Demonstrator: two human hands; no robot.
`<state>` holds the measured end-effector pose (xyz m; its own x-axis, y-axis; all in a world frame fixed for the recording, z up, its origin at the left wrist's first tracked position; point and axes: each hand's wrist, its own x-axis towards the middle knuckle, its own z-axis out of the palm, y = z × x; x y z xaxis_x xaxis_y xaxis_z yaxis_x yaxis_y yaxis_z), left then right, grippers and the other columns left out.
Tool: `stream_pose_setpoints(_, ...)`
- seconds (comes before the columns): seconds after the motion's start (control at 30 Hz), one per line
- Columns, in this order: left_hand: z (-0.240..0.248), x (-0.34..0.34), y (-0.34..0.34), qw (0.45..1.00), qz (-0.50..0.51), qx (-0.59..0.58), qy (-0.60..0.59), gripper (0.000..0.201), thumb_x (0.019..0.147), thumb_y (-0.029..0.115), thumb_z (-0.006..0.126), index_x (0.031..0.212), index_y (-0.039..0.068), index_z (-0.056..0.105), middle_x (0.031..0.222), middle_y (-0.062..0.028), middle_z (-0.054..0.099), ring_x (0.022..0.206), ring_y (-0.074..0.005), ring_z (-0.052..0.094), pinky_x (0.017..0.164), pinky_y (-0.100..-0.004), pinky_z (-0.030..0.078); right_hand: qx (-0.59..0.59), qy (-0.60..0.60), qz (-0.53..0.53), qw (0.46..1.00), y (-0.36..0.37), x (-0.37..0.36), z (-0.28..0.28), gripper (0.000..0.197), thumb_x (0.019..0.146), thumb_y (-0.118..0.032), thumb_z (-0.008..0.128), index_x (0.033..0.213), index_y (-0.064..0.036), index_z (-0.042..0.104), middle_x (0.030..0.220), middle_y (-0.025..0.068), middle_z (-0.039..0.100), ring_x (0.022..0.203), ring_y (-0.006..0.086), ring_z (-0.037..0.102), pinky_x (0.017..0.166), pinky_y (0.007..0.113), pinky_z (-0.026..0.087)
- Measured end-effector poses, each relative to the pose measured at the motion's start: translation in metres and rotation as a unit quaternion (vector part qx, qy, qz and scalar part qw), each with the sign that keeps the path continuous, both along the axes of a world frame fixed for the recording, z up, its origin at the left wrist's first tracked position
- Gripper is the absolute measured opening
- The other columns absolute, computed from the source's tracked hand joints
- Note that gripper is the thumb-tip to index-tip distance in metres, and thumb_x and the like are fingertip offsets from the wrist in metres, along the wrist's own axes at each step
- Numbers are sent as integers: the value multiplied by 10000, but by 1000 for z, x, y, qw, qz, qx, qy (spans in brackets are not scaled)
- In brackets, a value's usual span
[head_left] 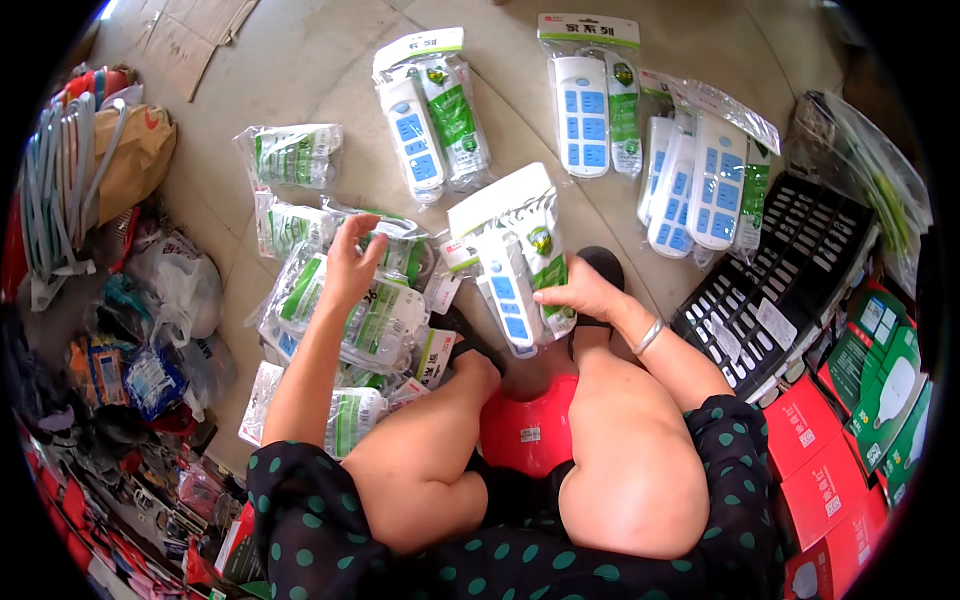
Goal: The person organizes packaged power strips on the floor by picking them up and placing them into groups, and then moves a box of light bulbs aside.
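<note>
My right hand (585, 290) grips the side of a bagged power strip (510, 290), white with blue sockets, held upright between my knees. Its clear bag has a white header and a green-printed insert. My left hand (352, 262) hovers over a heap of bagged power strips (385, 325), fingers apart and slightly bent, with nothing visible in it. On the floor beyond lie more bagged strips: one pack (410, 130) ahead, another (582, 115) to its right, and an overlapping group (700, 190) farther right. A smaller green-and-white bagged pack (298, 155) lies at the left.
A black slotted crate (775, 280) stands on the right, with red boxes (815, 460) and green boxes (880, 380) nearer me. Plastic bags and mixed goods (150, 350) crowd the left side. A red stool (528, 425) shows between my legs. Flattened cardboard (190, 40) lies far left.
</note>
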<state>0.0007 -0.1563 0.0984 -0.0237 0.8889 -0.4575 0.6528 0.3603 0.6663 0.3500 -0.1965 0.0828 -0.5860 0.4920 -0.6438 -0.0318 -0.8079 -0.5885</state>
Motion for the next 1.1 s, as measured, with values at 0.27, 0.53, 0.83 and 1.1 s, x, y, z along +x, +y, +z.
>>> stream_pose_setpoints(0.27,-4,25,34,922,222,-150,-279,670,940,570,345,1436,140,212,1354,-171,424,1284,-272,369,1016,-496,309,185,27,-33,982,99,-82,-1,824,776,-226,729,1378,44,235,1272,202,447,1148,217,484,954,332,418)
stream_pose_setpoints(0.53,-85,27,55,954,238,-63,-171,717,878,368,629,1434,69,289,1331,-178,473,1233,-230,435,1022,-315,329,44,-27,-77,996,51,-53,-16,740,892,-159,602,1474,-108,148,1359,165,395,1141,195,514,932,304,429)
stream_pose_setpoints(0.83,-129,-56,104,792,603,-46,-75,968,693,306,802,1398,3,213,1362,-197,378,1164,-322,462,886,-426,436,-30,-111,-117,986,10,20,-9,480,897,-96,567,1340,-38,391,1151,91,558,990,139,577,820,229,457)
stream_pose_setpoints(1.1,-124,-73,125,743,616,-185,-185,296,698,236,767,883,118,568,797,-38,486,689,-181,467,672,-398,423,-23,-109,-152,982,25,36,-2,434,906,-116,568,1304,-27,421,1129,96,583,974,148,596,803,237,490)
